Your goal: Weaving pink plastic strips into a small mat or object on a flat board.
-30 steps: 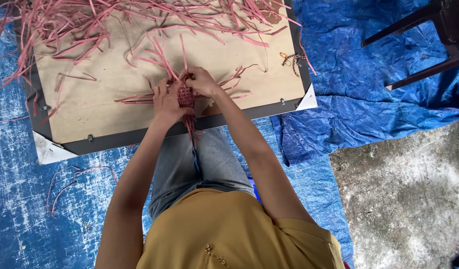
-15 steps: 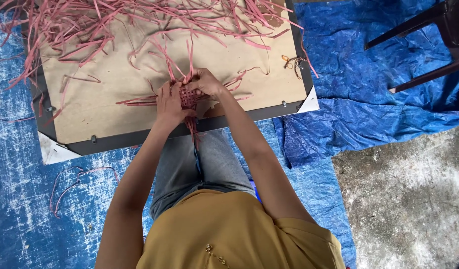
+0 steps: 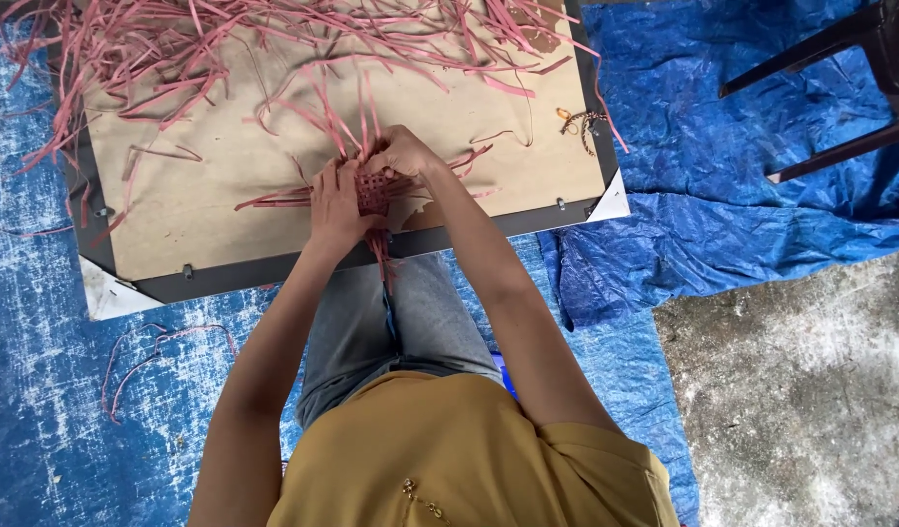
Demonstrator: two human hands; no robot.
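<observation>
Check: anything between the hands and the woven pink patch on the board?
Nothing visible. The left hand and right hand are both already on the woven patch; only its own loose pink strips fan out around it on the board.

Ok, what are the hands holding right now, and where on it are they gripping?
Both hands hold a small woven pink patch on the board: the left hand at its left edge, the right hand at its top, among the loose strips.

Soft, even daylight; faint shadows; no glare; sharp focus throughout; slight wide-angle bend at edges.
</observation>
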